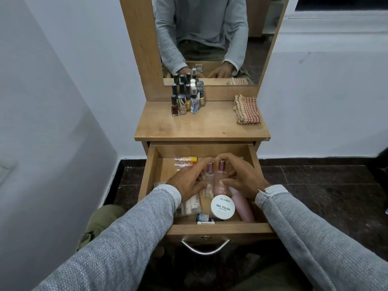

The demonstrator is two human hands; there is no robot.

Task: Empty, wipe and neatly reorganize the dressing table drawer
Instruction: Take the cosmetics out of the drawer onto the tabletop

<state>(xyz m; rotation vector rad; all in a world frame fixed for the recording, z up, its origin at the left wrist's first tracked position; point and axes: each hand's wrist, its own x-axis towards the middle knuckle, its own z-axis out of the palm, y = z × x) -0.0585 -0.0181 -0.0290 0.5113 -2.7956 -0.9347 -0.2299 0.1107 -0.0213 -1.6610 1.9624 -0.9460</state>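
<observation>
Both hands inside the open drawer [220, 229]
Left hand [186, 181] grips a clear bottle [208, 181]; right hand [241, 177] grips a pink bottle [220, 183]; folded cloth [247, 109] lies on table [199, 124]

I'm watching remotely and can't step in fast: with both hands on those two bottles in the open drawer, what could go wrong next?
1. The left hand and right hand hold the clear bottle and pink bottle pressed together; they may knock or slip.
2. The nail polish bottles crowd the tabletop; newcomers could topple them.
</observation>
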